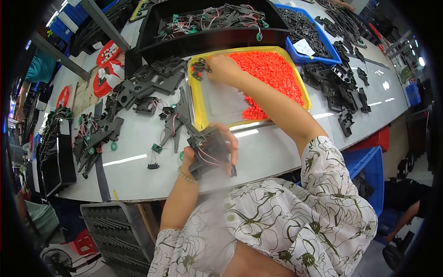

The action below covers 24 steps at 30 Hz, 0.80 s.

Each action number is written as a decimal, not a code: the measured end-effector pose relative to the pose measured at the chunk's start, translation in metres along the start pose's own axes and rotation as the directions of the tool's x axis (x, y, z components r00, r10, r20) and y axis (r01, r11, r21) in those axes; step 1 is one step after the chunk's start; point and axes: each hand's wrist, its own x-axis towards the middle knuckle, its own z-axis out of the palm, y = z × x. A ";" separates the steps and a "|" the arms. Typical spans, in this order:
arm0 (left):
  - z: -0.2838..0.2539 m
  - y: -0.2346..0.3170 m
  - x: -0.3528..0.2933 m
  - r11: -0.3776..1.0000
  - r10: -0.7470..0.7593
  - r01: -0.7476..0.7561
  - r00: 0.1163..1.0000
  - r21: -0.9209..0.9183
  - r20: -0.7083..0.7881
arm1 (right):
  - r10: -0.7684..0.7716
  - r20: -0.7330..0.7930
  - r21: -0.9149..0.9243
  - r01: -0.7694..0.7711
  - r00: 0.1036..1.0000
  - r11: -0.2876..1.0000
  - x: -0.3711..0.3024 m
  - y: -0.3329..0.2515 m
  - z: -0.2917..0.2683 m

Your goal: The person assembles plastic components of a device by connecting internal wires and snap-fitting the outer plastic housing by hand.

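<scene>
One black part (210,150) inside left fingers (227,138).

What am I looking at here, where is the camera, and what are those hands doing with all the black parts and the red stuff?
This is one picture from a wide fisheye camera worn on a person's head, looking down at their own two bare hands over a white worktable. That lens is why straight edges bend near the rim.

The left hand holds a black plastic part with red and white wires. The right hand reaches into a shallow yellow tray, its fingers at a small black piece near the tray's far corner. The tray holds a heap of small red plastic pieces.

Around it lie more loose black plastic parts with wires, a black bin of wired parts, and a blue bin of small black parts.
</scene>
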 end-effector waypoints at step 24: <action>0.002 -0.009 -0.008 0.997 -0.017 0.025 0.993 0.070 -0.116 | -0.183 0.047 -0.099 0.187 0.982 0.977 -0.074 0.030 -0.023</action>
